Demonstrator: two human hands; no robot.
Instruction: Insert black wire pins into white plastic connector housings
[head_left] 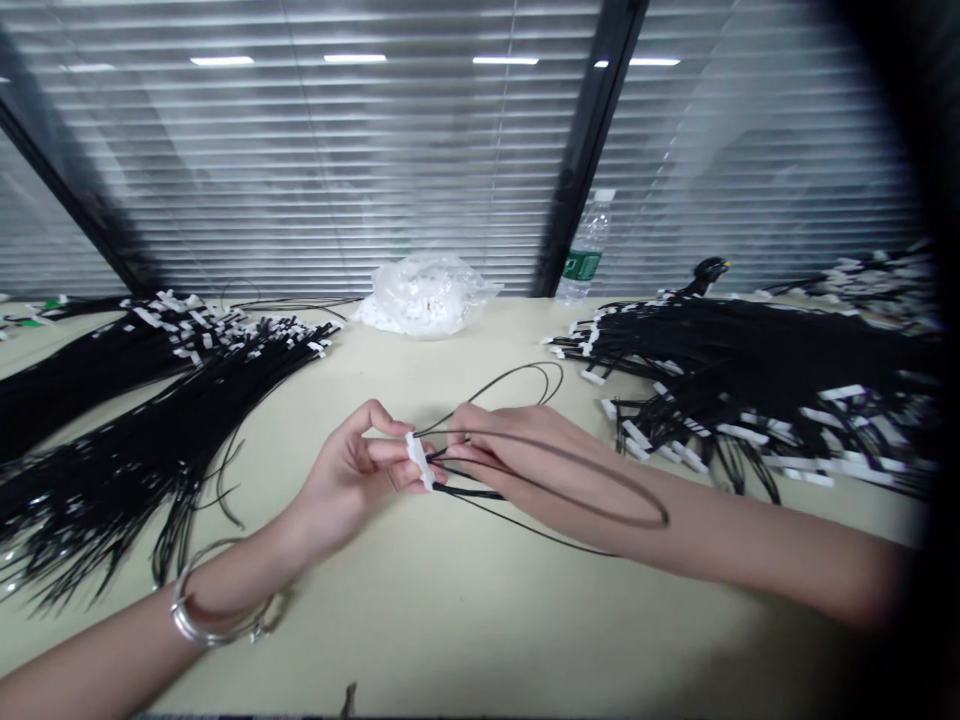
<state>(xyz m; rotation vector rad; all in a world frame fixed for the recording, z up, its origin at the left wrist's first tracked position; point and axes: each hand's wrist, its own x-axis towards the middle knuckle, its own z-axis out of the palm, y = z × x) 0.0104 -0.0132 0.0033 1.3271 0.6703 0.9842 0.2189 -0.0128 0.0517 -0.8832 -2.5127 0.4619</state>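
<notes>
Between the fingers of my left hand (360, 470) is a white connector (420, 462), tilted, near the middle of the view. Several thin black wires (570, 455) run from its right side, some looping out over my right wrist. My right hand (510, 450) is closed just to the right of the connector, its fingers pinched round black wires close to where they enter the housing. The right fingertips are partly hidden behind the wires and the hand itself.
Bundles of black wires (217, 400) with white connectors lie at the left. A larger pile (750, 350) covers the right side. At the back stand a clear plastic bag (431, 290) of white pieces and a bottle (585, 250), before window blinds (337, 150).
</notes>
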